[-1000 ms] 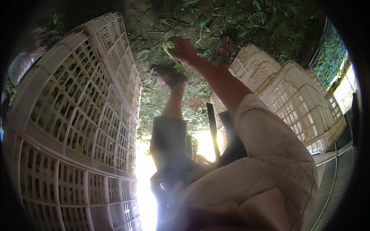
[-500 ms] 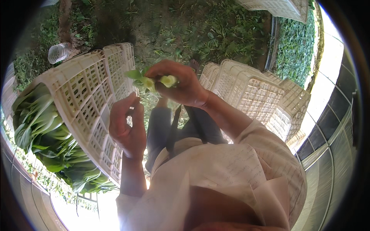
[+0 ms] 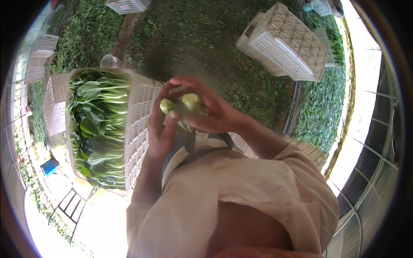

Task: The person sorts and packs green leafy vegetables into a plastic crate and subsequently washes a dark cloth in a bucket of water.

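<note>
In front of my chest, both hands hold green leafy heads that look like bok choy, pale cut bases showing. My right hand [image 3: 217, 112] curls round one bok choy [image 3: 192, 102]. Just to its left, my left hand [image 3: 160, 131] has its thumb and fingers closed about a smaller bok choy [image 3: 167, 105]. The fingertips of the two hands nearly meet, and their leaves are mostly hidden below. Left of my left hand stands a white plastic crate [image 3: 140, 107], packed with bok choy [image 3: 97, 129] lying in rows, stems toward me.
Stacked pale crates [image 3: 288, 43] stand at the far right, on ground strewn with greens. More crates [image 3: 56, 103] are at the left. A clear plastic bottle [image 3: 110, 61] lies beyond the packed crate. A blue container [image 3: 49, 167] and a dark metal rack [image 3: 71, 206] sit lower left.
My left hand has come up and right from beside the bok choy and closed on one of them. The view has shifted, so the packed crate now shows from above.
</note>
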A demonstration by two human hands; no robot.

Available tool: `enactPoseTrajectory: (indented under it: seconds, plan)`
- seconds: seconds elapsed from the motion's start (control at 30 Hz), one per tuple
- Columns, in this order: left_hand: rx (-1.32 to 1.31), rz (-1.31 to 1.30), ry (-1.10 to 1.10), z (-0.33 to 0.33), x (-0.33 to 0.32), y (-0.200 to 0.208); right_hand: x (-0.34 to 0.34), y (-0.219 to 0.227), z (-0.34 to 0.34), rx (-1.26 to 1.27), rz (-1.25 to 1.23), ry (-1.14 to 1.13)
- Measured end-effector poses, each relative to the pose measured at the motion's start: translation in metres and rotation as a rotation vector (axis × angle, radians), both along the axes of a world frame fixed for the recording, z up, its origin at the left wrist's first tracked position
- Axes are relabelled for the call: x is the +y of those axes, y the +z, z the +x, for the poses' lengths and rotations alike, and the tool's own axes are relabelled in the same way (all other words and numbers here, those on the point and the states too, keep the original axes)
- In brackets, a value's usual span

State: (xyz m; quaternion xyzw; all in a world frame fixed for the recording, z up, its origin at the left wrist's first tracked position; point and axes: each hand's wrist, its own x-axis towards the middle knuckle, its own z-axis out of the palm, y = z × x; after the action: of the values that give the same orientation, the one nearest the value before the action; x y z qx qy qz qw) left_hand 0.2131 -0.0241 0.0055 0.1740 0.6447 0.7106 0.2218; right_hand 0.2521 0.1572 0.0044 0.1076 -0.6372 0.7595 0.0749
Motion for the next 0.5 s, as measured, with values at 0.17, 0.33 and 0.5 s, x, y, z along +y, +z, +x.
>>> enactPoseTrajectory:
  seconds: [0.17, 0.33, 0.5]
  plan:
    - [0.340, -0.100, 0.088, -0.016, 0.006, 0.022, -0.001, 0.031, -0.044, 0.195, 0.265, 0.086]
    - [0.532, -0.012, 0.223, -0.058, -0.004, 0.042, -0.028, 0.053, -0.097, 0.298, 0.344, 0.066]
    - [0.298, -0.143, 0.269, -0.086, -0.022, 0.044, -0.013, 0.049, -0.143, 0.152, 0.251, 0.199]
